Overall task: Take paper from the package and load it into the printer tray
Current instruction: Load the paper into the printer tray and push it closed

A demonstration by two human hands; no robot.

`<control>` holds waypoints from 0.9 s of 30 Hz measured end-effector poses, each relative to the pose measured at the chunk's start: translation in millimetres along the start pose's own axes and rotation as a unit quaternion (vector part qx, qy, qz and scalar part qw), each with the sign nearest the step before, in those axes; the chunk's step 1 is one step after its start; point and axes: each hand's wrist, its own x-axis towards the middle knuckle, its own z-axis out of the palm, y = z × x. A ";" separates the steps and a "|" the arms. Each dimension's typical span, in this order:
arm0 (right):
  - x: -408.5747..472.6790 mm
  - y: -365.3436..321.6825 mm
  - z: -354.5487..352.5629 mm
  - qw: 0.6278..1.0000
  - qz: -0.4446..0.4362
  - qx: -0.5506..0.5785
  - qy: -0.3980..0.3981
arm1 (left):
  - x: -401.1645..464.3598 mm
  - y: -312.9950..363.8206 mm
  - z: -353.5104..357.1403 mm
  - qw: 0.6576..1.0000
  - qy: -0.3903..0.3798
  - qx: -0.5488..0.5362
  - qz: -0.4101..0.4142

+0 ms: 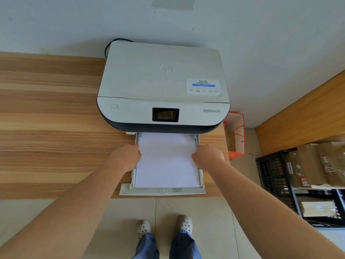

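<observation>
A white printer (162, 85) stands on a wooden table against the wall. Its paper tray (162, 191) is pulled out toward me, over the table's front edge. A stack of white paper (167, 161) lies flat in the tray. My left hand (127, 157) grips the tray's left side at the paper's edge. My right hand (208, 156) grips the right side the same way. Both thumbs rest on the paper. No paper package is in view.
The wooden table (52, 118) stretches to the left. A red and white paper bag (236, 135) stands on the floor right of the table. A black crate with boxes (298, 176) sits further right. My feet (164, 227) stand on tiled floor below the tray.
</observation>
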 end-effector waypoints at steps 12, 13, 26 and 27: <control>-1.8 0.3 -1.0 1.000 -0.010 -0.006 0.003 | -3.4 0.2 -1.6 1.000 0.004 0.009 0.003; -1.5 1.7 -1.4 1.000 -0.015 -0.014 -0.004 | -5.5 -1.5 -1.5 1.000 0.004 0.004 0.011; -60.7 13.6 62.7 0.946 -0.299 -0.043 0.122 | -63.3 -1.4 47.7 0.957 0.144 0.049 0.248; -61.9 13.7 67.0 0.942 -0.307 -0.052 0.127 | -65.9 -1.2 51.4 0.955 0.141 0.061 0.252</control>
